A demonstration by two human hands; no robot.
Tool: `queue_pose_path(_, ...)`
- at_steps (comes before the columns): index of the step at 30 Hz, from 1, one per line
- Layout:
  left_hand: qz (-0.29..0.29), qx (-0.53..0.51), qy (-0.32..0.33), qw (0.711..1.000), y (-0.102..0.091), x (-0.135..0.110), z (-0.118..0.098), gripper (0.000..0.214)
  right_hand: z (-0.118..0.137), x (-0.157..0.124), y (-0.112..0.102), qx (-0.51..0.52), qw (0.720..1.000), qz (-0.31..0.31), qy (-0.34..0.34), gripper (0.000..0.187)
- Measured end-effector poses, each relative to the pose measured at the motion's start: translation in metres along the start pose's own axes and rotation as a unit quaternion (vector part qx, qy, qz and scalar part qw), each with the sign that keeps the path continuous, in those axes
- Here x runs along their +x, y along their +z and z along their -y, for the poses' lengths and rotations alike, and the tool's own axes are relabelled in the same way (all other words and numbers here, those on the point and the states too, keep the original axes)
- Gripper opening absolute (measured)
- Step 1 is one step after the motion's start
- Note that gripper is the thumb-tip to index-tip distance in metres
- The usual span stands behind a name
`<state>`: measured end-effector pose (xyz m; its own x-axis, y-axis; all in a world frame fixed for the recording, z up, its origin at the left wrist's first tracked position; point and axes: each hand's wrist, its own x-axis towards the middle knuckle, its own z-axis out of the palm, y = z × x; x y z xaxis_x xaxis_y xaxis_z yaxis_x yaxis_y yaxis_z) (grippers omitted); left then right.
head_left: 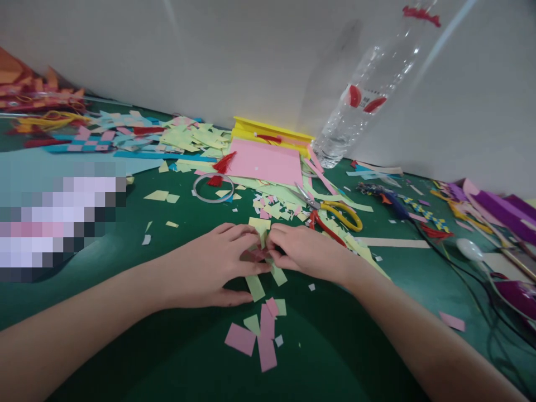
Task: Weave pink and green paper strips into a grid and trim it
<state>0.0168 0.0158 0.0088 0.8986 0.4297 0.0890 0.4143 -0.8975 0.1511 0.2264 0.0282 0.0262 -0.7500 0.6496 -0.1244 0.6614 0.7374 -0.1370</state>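
Note:
My left hand (218, 259) and my right hand (301, 251) meet at the middle of the green table. Between their fingertips is a small piece of pale green paper strips (255, 287), its ends sticking out above and below the fingers. Something pinkish shows in the gap, partly hidden. The left fingers bend onto the piece, with the thumb lower down by a strip end. On the other side, my right thumb and fingers pinch its right edge. Closer to me lie loose pink paper pieces (267, 340) and small green scraps (252, 324).
Yellow-handled scissors (341, 215) lie beyond my right hand. A roll of tape (213, 187) and pink paper (266, 162) are further back. A clear plastic bottle (355, 106) leans against the wall. Paper strips and tassels fill the back; a cable (454, 262) runs at right.

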Motion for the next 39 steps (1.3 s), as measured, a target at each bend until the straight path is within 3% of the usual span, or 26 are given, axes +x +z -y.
queue_pose_path(9,0.000,0.008,0.006,1.000,-0.001,0.001,-0.001,0.040,-0.010,-0.003,-0.005,0.027,1.000,-0.008,0.005,0.003)
queue_pose_path(12,-0.004,0.004,0.011,1.000,-0.001,0.001,-0.001,0.040,-0.020,-0.006,-0.003,0.017,0.995,-0.097,0.001,0.005)
queue_pose_path(15,-0.010,-0.003,0.015,1.000,0.000,0.001,-0.001,0.038,-0.029,-0.008,0.003,-0.040,0.970,-0.237,0.044,0.018)
queue_pose_path(17,-0.013,-0.004,0.016,1.000,0.000,0.001,-0.001,0.036,-0.034,-0.008,0.008,-0.088,0.956,-0.278,0.039,0.023)
queue_pose_path(20,-0.003,-0.002,0.011,1.000,-0.001,0.001,-0.001,0.035,-0.038,-0.010,0.015,-0.159,0.945,-0.284,0.022,0.023)
queue_pose_path(24,0.010,0.002,0.006,1.000,-0.002,0.001,-0.002,0.036,-0.035,-0.014,0.020,-0.186,0.935,-0.296,0.053,0.024)
queue_pose_path(28,0.001,0.000,0.007,1.000,-0.003,0.000,-0.003,0.036,-0.022,-0.022,0.022,-0.124,0.948,-0.291,0.027,0.024)
queue_pose_path(35,-0.014,-0.023,-0.006,1.000,0.001,0.000,-0.001,0.036,-0.007,-0.032,0.026,-0.017,0.957,-0.278,-0.083,0.034)
queue_pose_path(39,-0.018,-0.036,-0.021,0.999,0.003,-0.001,0.000,0.042,-0.010,-0.031,0.027,0.001,0.969,-0.226,-0.101,0.032)
